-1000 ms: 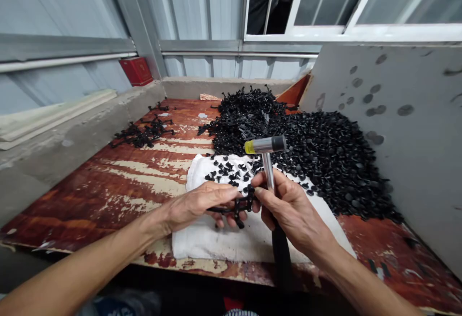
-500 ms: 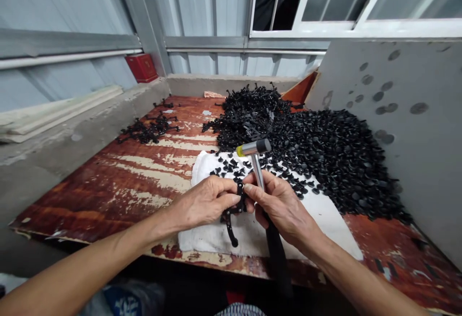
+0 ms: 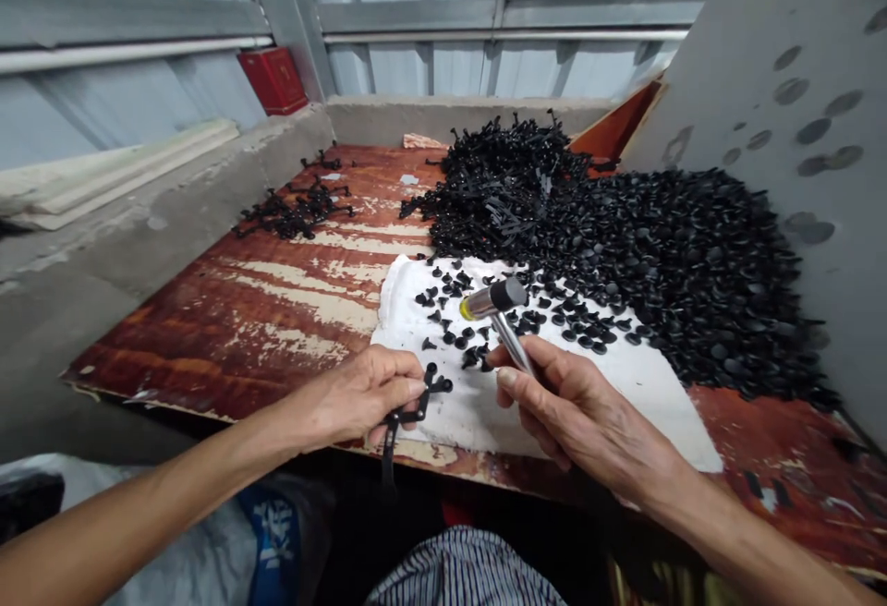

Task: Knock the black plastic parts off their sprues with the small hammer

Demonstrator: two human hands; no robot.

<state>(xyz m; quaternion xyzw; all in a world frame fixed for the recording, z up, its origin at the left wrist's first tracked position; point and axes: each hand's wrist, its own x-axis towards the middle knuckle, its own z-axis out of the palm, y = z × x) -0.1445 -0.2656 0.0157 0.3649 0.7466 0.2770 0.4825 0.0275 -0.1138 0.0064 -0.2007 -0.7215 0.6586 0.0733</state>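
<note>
We log one black plastic runner [image 3: 416, 414], pinched between thumb and fingers of the left hand [image 3: 357, 398] just off the near edge of the white towel [image 3: 478, 412]. Its long axis runs diagonally from lower left to upper right, and a thin strand hangs down from it. The right hand [image 3: 589, 412] is closed around the steel shaft of one small hammer [image 3: 493, 299], whose yellow-tipped head sits over the towel, up and to the right of the runner. The hammer is near the runner but not touching it; the left hand is the nearer hand.

Count: two hands, one hammer, one runner in hand. Loose black plastic studs [image 3: 450, 287] on the towel are too many to count exactly. Behind the towel lies one heap of runners [image 3: 505, 190], and to its right one heap of studs [image 3: 693, 283].
</note>
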